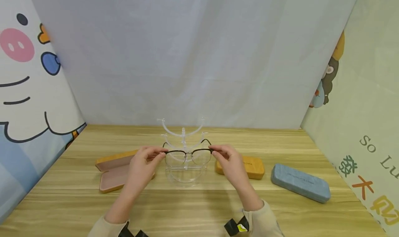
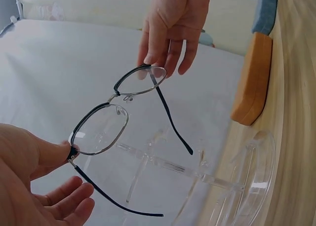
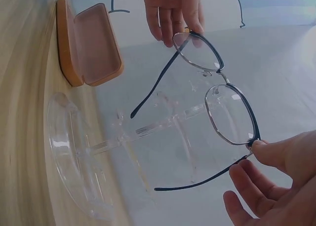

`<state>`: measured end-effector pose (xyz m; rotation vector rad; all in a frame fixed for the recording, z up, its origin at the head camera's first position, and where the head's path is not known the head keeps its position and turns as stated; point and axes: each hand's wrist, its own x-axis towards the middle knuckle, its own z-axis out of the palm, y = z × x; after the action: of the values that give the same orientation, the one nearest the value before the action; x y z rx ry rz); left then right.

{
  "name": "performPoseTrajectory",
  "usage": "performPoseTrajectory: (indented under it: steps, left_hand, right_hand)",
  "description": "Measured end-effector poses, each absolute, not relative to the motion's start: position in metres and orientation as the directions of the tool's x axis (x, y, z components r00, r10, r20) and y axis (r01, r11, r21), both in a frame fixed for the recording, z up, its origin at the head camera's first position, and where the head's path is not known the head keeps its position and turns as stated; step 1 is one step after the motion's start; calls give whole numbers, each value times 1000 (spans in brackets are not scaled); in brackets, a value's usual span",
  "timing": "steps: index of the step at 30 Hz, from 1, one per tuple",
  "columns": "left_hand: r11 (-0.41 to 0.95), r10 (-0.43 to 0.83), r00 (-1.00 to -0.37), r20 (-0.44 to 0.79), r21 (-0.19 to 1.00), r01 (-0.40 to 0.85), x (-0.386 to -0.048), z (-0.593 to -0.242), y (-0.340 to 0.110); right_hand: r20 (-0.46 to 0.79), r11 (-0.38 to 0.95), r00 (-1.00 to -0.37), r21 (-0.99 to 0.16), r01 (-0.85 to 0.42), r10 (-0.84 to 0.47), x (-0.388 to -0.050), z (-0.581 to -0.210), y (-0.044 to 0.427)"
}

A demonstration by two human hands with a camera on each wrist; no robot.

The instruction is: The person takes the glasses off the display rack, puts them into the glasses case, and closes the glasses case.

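A pair of eyeglasses (image 1: 188,152) with dark upper rims and thin metal lower rims is held level between both hands, temples unfolded and pointing away from the person. My left hand (image 1: 144,164) pinches the left hinge corner between thumb and fingers. At the opposite corner, my right hand (image 1: 230,163) pinches the frame the same way. Just beyond and below the glasses stands a clear acrylic eyewear stand (image 1: 184,133) with several curved arms and a round base. In the right wrist view the temples (image 3: 163,80) stay apart from the stand (image 3: 173,120).
An open orange glasses case (image 1: 113,176) with a pink lining lies left of the stand, partly behind the left hand. To the right are a closed orange case (image 1: 254,167) and a closed blue case (image 1: 300,182). A pale curtain (image 1: 193,57) hangs behind the wooden table (image 1: 187,216).
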<state>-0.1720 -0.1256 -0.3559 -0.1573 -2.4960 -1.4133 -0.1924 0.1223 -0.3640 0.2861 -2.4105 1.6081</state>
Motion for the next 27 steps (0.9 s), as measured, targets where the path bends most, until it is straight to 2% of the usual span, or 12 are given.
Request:
performPoseTrajectory:
  steps: [14, 19, 22, 27]
  left_hand:
    - [485, -64, -920, 386, 818, 310, -150, -330, -125]
    - [420, -63, -895, 441, 826, 377, -139, -319, -122]
    - [398, -58, -865, 498, 806, 437, -133, -314, -121]
    - [443, -53, -762, 645, 699, 561, -124, -306, -119]
  right_hand:
    - [260, 202, -962, -941, -271, -81, -176, -341, 127]
    - [280, 132, -957, -949, -288, -76, -167, -329, 128]
    - [315, 67, -944, -944, -322, -93, -161, -323, 130]
    - [372, 6, -920, -927, -376, -124, -154, -316, 131]
